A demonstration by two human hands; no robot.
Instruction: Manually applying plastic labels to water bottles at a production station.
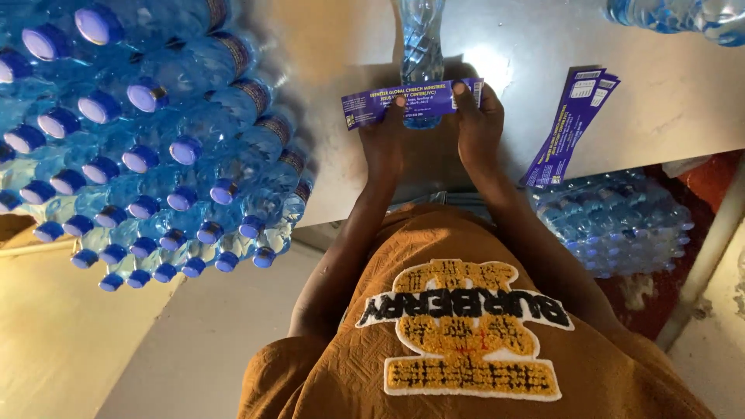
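Desk [372,46]: a grey metal top carries everything; you stand at its near edge, looking down over your brown shirt.
Stacked bottles [140,140]: a big bank of capped water bottles lies on its side at your left, blue caps toward you. Keep your elbow off it.
Wrapped pack [613,221]: more bottles in plastic film sit low at your right, below the desk edge.
Single bottle [421,46]: clear, ribbed, lying on the desk straight ahead, its near end tucked under the label.
Spare labels [570,124]: a small pile of purple strips lies on the desk, right of your hands.
Purple label [411,101]: a strip stretched flat across the bottle's near end, between your two hands.
Left hand [382,140]: fingers closed on the strip left of the bottle, thumb on top.
Right hand [481,124]: fingers pinch the right end.
Advice: judging by this, hold the strip taut and square to the bottle, with even tension both sides, so it wraps without skew or creases.
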